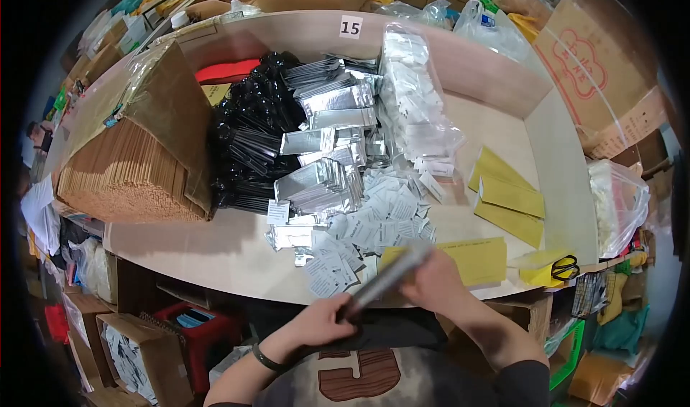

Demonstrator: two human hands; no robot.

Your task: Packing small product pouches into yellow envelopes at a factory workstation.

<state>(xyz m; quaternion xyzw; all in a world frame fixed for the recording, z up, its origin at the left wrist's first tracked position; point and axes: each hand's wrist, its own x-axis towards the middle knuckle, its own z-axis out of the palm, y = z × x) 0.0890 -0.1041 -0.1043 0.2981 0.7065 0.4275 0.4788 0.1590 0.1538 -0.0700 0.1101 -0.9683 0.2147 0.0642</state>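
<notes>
Here, both hands (330, 321) (437, 281), nearly closed, grip a blurred silvery strip (384, 283) toward opposite ends.

The long, narrow packet (388, 281), which is blurred, is silver-grey and becomes darker toward its lower end. The flat foil packets (339, 100) are shiny silver, with whitish reflections. The glossy plastic pile (266, 105) is deep black. The small paper slips (388, 206) are white and carry fine black print. The flat paper envelopes (512, 195) have a mustard-yellow colour. The thick, packed paper stack (129, 177) is light brown, finely striped by its many edges. The smooth table (496, 134) is pale beige. The dark grey shirt (359, 378) has pale blotches and a reddish-brown, wood-grained figure.
</notes>
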